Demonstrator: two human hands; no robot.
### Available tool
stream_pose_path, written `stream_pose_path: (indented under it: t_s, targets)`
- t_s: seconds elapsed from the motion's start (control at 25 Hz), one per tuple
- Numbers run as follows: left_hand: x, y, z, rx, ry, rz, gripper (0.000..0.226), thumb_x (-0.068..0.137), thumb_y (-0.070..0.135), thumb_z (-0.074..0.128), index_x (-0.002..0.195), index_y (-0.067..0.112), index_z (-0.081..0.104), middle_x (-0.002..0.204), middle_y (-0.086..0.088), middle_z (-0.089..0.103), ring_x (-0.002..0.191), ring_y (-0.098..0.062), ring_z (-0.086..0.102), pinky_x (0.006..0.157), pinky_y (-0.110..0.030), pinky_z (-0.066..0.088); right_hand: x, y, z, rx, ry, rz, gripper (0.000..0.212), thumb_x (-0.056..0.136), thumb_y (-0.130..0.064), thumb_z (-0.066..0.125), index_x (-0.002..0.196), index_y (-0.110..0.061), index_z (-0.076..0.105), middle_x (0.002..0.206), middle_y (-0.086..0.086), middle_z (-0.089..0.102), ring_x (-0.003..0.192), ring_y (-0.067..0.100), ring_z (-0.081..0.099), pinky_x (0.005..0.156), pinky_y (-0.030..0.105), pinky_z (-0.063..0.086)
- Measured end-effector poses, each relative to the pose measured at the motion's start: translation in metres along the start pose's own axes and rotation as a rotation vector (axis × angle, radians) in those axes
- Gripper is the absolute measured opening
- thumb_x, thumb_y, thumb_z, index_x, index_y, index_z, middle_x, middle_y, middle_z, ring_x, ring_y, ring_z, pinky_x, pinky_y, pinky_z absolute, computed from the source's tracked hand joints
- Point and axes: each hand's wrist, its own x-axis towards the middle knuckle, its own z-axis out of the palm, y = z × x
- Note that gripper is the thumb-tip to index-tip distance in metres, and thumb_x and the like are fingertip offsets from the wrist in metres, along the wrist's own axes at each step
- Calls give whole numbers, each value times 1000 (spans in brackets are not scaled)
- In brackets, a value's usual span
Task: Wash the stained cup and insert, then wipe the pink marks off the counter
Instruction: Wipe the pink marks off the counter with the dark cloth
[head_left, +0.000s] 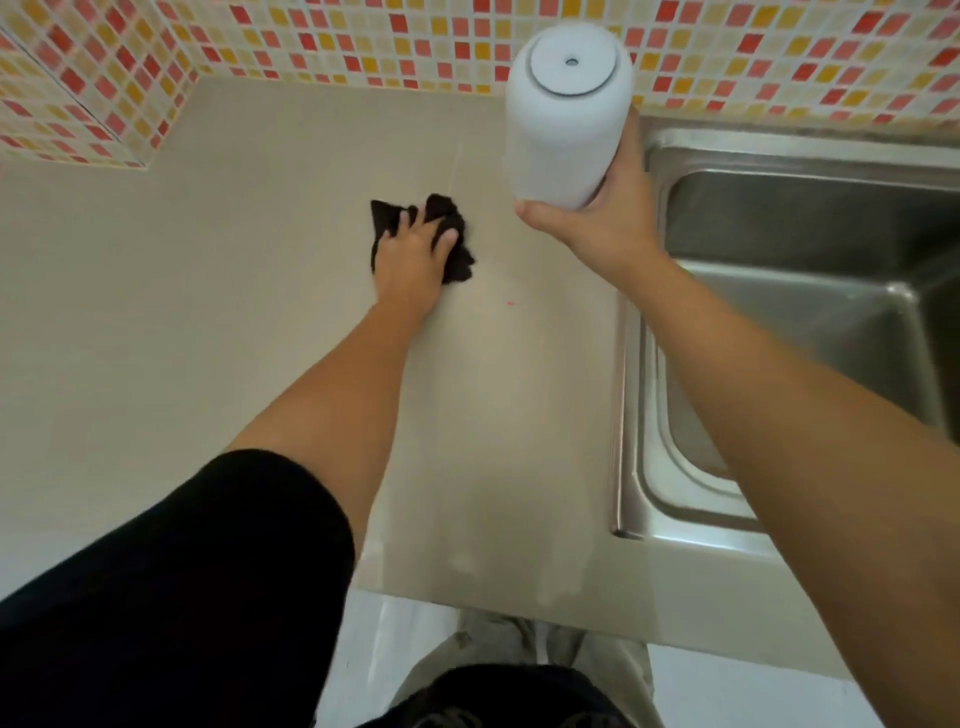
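Note:
My left hand (415, 254) presses flat on a crumpled black cloth (457, 228) on the beige counter (208, 291). A small pink mark (509, 303) shows on the counter just right of and below the cloth. My right hand (602, 218) holds a white cup (566, 114) lifted above the counter, turned upside down so its round base with a small centre hole faces me. The insert is not in sight.
A stainless steel sink (810, 312) lies to the right, its rim (631, 415) bordering the counter. A mosaic wall of red, orange and cream tiles (363, 41) runs behind. The counter's front edge (519, 618) is near my legs.

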Motion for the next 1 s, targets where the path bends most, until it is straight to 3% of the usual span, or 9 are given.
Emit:
stream_pose_path:
  t_s: [0.12,0.24,0.36,0.48,0.56,0.68,0.76,0.92,1.0]
  targets:
    - [10,35,15,4,-41,147,42,100,34,34,136,17,46,149,-11,37,140,-27,27,109,-39,22,5,2,-9,-19,4,-10,91,64,-21,83,136,-10,28,120,-9,45,108,-2,46,84,6,42]
    - [-27,47,16,-55,-206,416,45,99,40,34,138,20,44,150,-6,35,142,-24,23,114,-41,19,2,7,-7,-43,6,4,92,63,-21,84,136,-10,29,122,-9,45,109,-1,46,84,5,41]
    - [-107,40,6,38,-355,629,58,87,63,16,135,42,41,156,3,19,145,-17,6,115,-40,4,-8,17,0,-46,-13,35,94,63,-22,84,137,-11,28,125,-7,45,113,5,46,85,4,40]
    - [-164,6,-7,196,-405,663,56,80,76,12,134,62,18,158,-1,-11,142,-17,-17,113,-49,-3,-14,24,6,-58,-39,53,98,61,-25,84,140,-12,27,126,-7,47,115,8,48,91,16,45]
    - [-155,-4,-7,258,-366,569,56,79,76,9,134,64,7,158,-1,-13,144,-22,-15,113,-59,3,-14,23,7,-55,-34,51,100,60,-27,84,140,-12,27,126,-8,47,116,8,48,92,21,46]
    - [-106,28,7,228,-287,329,52,86,69,17,137,60,8,159,3,-4,145,-29,-8,107,-67,5,-13,21,3,-35,-28,34,98,61,-26,84,140,-10,27,127,-5,47,114,6,48,88,10,43]
    - [-99,61,18,205,-236,301,49,91,62,23,139,55,18,159,5,7,145,-29,-1,108,-65,6,-11,18,0,-33,-21,22,96,62,-25,83,139,-9,28,127,-3,47,114,6,48,85,6,42]
    - [-188,36,17,136,-187,741,42,92,46,34,124,31,58,142,3,48,135,-25,39,107,-49,31,-13,19,-3,-54,-34,20,93,64,-24,82,137,-9,27,126,-4,45,114,8,46,84,3,40]
    - [-198,-6,8,101,-206,814,41,94,42,37,117,23,65,137,0,53,131,-23,45,105,-43,35,-17,21,-2,-65,-31,8,94,63,-28,82,137,-8,28,126,-4,45,116,10,47,87,5,40]
